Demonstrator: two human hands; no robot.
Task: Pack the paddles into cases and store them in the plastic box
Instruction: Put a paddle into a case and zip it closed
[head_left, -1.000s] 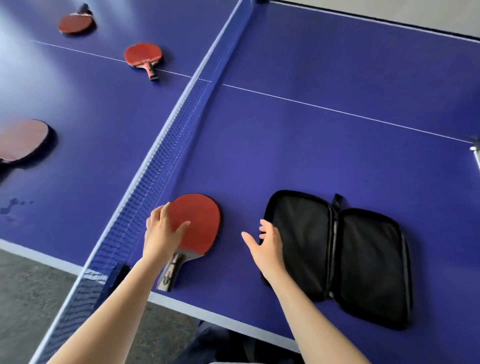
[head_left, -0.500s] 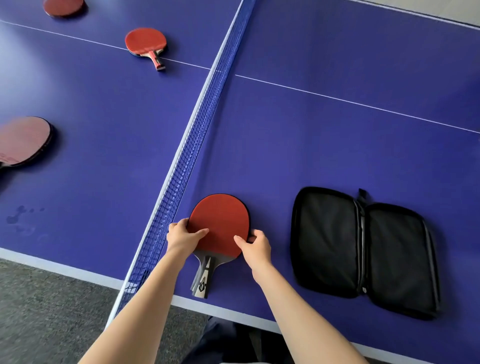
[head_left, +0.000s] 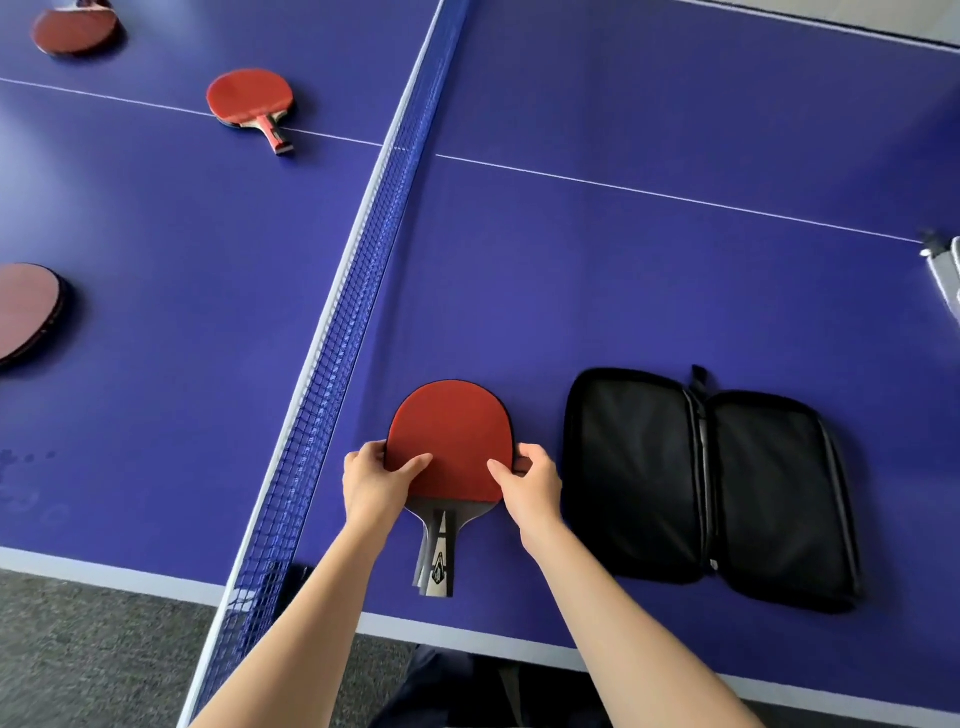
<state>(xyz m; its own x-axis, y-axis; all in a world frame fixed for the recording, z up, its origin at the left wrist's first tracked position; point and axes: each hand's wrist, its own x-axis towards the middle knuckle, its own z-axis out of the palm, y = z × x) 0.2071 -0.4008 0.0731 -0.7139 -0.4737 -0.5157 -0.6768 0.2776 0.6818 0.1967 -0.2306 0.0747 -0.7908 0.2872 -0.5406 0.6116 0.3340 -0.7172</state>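
A: What lies on the far left of the smooth purple-blue surface (head_left: 623, 291)?
B: Three loose paddles, all red rubber up: one round blade (head_left: 23, 312) cut by the left edge, another (head_left: 75, 28) at the far left corner, and a third (head_left: 249, 98) with a reddish handle on the white centre line.

A: And then?
B: The blue mesh net (head_left: 358, 312) with its white top band runs from far to near.

A: Just right of it?
B: The left hand (head_left: 376, 486) and right hand (head_left: 530, 488) grip a red-faced paddle (head_left: 452, 441) by its two edges, fingers clamped on the blade, thumbs pressed on the rubber. Its dark wooden handle points toward the near edge; it looks like two stacked paddles.

A: And the case?
B: A black fabric case (head_left: 706, 488), rounded and rectangular, lies unzipped flat just right of the right hand, empty.
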